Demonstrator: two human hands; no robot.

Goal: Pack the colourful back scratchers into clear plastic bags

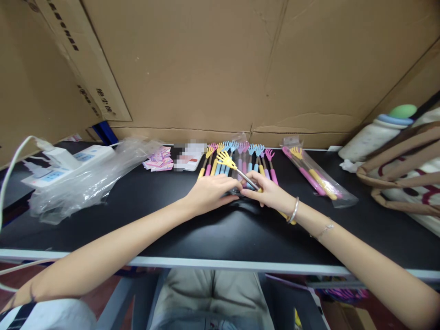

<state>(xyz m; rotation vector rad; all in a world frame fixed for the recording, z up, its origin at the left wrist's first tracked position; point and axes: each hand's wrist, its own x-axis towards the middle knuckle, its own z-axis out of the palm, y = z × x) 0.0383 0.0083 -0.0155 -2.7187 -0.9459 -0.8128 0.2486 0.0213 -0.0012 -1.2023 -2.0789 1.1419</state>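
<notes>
A row of several pastel back scratchers (240, 158) with claw heads lies on the black table (192, 229) near the cardboard wall. My right hand (270, 192) grips a yellow back scratcher (229, 162) by its handle, its metal shaft extended and its claw pointing away to the left. My left hand (210, 193) is closed beside it, fingertips meeting the right hand at the shaft's base. A silver bangle (293, 211) sits on my right wrist.
A clear bag (314, 174) with packed scratchers lies to the right. Crumpled clear plastic (85, 178) and white power strips (65, 162) lie at the left. Pink packets (158, 160) sit near the wall. A handbag (405, 183) and a bottle (378, 133) stand at far right.
</notes>
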